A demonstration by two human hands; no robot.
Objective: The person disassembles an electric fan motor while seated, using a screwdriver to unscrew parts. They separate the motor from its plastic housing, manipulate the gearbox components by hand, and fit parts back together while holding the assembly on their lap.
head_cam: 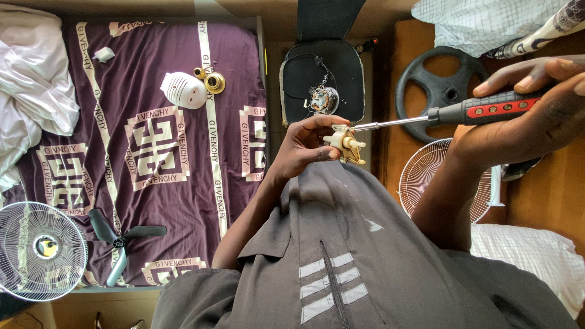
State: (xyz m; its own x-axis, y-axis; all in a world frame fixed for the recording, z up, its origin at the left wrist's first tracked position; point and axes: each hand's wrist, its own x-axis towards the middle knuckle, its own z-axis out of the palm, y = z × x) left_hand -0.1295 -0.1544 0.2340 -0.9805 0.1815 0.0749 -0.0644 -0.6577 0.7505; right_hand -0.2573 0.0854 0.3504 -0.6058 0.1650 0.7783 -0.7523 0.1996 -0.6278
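My left hand (304, 146) grips a small cream and brass switch part (346, 144) just above my grey trouser leg (341, 244). My right hand (536, 116) holds a screwdriver (487, 109) with a black and red handle. Its metal shaft runs left and the tip meets the top of the small part. Past my left hand lies a black fan base (322, 79) with an exposed motor and wires (322, 99).
A purple patterned bedsheet (152, 158) carries a white fan motor cover (183, 90), brass rings (210, 79), a dark fan blade (119, 240) and a wire fan guard (39, 250). Another white guard (445, 180) and a black ring base (439, 85) lie on the right.
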